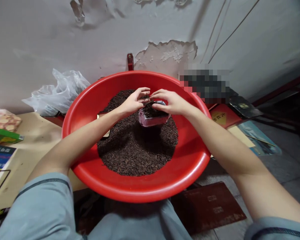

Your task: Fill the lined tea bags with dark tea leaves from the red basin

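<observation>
A wide red plastic basin (140,196) holds a broad bed of dark, dry loose tea leaves (132,160). Above its middle is a small tub or packet with a shiny, pinkish, film-like wall (153,121), filled with the same dark leaves. My left hand (135,101) is at the tub's left rim, thumb and fingers apart. From the right, my right hand (171,101) curves over the leaves in the tub, its fingers apart from its thumb. The two hands' fingertips nearly meet. Behind my left forearm, a gold-edged flat object (107,134) lies partly hidden on the leaves.
Left of the basin are a crumpled clear plastic bag (61,91), a green box (5,135) and a tan board (37,133). To the right lie a red packet (222,116) and a dark flat case (243,106). A peeling wall (110,40) rises behind.
</observation>
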{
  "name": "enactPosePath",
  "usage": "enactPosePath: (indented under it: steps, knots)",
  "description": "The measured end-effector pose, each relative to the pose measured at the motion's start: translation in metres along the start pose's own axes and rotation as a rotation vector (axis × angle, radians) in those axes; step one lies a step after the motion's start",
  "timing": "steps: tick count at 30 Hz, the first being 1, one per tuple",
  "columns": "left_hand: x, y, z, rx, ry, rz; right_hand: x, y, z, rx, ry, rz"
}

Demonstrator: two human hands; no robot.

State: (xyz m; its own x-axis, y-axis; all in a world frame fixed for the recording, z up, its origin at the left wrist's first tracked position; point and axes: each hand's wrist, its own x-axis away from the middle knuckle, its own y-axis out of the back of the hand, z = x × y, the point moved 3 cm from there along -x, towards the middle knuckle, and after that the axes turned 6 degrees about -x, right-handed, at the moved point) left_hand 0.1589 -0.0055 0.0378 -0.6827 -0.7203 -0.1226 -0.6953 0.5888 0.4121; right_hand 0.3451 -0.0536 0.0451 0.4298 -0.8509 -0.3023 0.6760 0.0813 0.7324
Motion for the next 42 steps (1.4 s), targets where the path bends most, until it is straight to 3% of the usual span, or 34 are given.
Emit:
enactPosePath:
  steps: [4, 8, 13, 18, 22, 26, 29, 31, 33, 34, 36, 39, 42]
  knots:
    - [0.020, 0.009, 0.008, -0.251, -0.015, -0.038, 0.001, -0.033, -0.003, 0.239, 0.090, 0.236]
    - [0.051, 0.007, 0.015, -0.627, 0.027, -0.046, 0.002, -0.048, -0.017, 0.385, -0.033, 0.268]
    - [0.078, -0.017, 0.039, -0.909, 0.249, 0.251, 0.003, -0.055, -0.017, 0.384, -0.087, 0.314]
    - [0.088, -0.038, 0.065, -1.114, 0.324, 0.499, 0.003, -0.050, -0.007, 0.198, -0.067, 0.249]
    - [0.091, -0.044, 0.081, -1.172, 0.383, 0.588, 0.002, -0.030, -0.006, 0.149, -0.095, 0.104]
    - [0.093, -0.051, 0.077, -1.131, 0.410, 0.606, 0.003, -0.012, -0.004, 0.213, -0.136, 0.009]
    - [0.092, -0.054, 0.067, -1.072, 0.420, 0.620, 0.007, -0.013, 0.015, 0.256, -0.138, -0.097]
    - [0.090, -0.054, 0.064, -1.033, 0.410, 0.644, 0.012, -0.033, 0.033, 0.241, -0.106, 0.032]
    - [0.088, -0.050, 0.065, -1.011, 0.414, 0.660, 0.021, -0.067, 0.044, 0.199, -0.067, 0.330]
    - [0.087, -0.048, 0.067, -1.018, 0.418, 0.659, 0.027, -0.087, 0.045, 0.188, -0.053, 0.476]
    - [0.087, -0.044, 0.071, -1.049, 0.437, 0.645, 0.039, -0.123, 0.036, 0.196, -0.049, 0.646]
    - [0.091, -0.046, 0.074, -1.071, 0.464, 0.669, 0.055, -0.166, 0.007, 0.180, -0.115, 0.729]
    - [0.095, -0.054, 0.070, -1.110, 0.510, 0.712, 0.063, -0.188, -0.011, 0.107, -0.175, 0.695]
